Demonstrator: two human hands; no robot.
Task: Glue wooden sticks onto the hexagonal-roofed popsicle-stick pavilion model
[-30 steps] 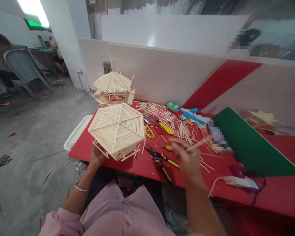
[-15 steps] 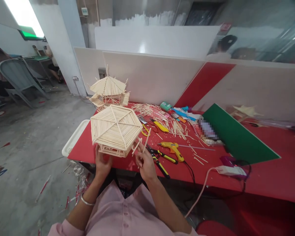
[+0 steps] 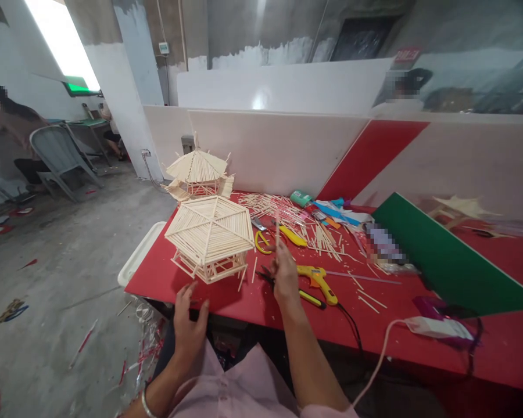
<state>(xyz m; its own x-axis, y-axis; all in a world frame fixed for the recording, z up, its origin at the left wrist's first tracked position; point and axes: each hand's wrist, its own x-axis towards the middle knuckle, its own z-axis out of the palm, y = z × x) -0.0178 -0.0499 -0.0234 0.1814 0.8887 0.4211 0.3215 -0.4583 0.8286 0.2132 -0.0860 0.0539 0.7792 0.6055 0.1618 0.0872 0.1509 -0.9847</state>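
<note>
A pavilion model made of thin wooden sticks, with a six-sided roof point(image 3: 211, 227), rests on the red table point(image 3: 157, 278). My left hand point(image 3: 189, 316) is at the table's front edge just below the model, fingers spread, holding nothing. Raised to the right of the model, my right hand point(image 3: 283, 276) pinches an upright wooden stick point(image 3: 278, 227). Close to that hand are a yellow glue gun point(image 3: 318, 281), pliers with black and yellow handles point(image 3: 311, 298) partly hidden by my wrist, and yellow-handled scissors point(image 3: 262, 239).
A finished-looking stick pavilion point(image 3: 197, 171) stands behind the model. Loose sticks point(image 3: 326, 241) are scattered across the table's back. A green board point(image 3: 444, 255) leans at the right, with a pale cable point(image 3: 381, 368) in front. A white tray point(image 3: 142, 252) juts out at the left edge.
My left hand has let go of the pavilion model, which now sits on the table. My right hand has moved right, away from the model, with a stick in its fingers.
</note>
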